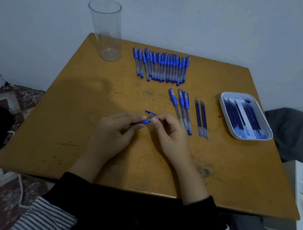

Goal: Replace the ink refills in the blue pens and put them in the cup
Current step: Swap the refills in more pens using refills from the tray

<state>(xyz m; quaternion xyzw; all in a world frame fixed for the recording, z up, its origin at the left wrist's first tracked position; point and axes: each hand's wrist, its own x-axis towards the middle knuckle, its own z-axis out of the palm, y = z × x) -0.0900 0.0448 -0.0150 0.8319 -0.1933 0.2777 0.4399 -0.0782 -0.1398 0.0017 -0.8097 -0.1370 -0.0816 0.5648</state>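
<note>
Left hand [115, 129] grips the blue pen [145, 122] with curled fingers around its blue rubber grip section. Right hand [171, 134] pinches the other end of the same pen between thumb and forefinger. The pen is held just above the table [70, 124], near its centre. Its long axis runs left to right and rises slightly toward the right hand. Which end carries the tip cannot be told.

A loose blue part [150, 112] lies on the table just beyond the fingertips.

- Row of pens [160, 66]: near the far edge, packed side by side, long axes running near to far, blue caps at the far end.
- Three pens [181, 108]: just right of the right hand, caps far, fanned slightly.
- Three loose refills [201, 118]: thin dark-blue tubes, parallel, beside the three pens.
- White tray [242, 138]: rounded rectangular, near the right edge, holding refills [241, 115] laid lengthwise.
- Cup [107, 32]: tall clear plastic cylinder, upright at the far left corner.

The table top is worn yellow-brown, scuffed and ink-marked. Its left half and near strip are open surface.
</note>
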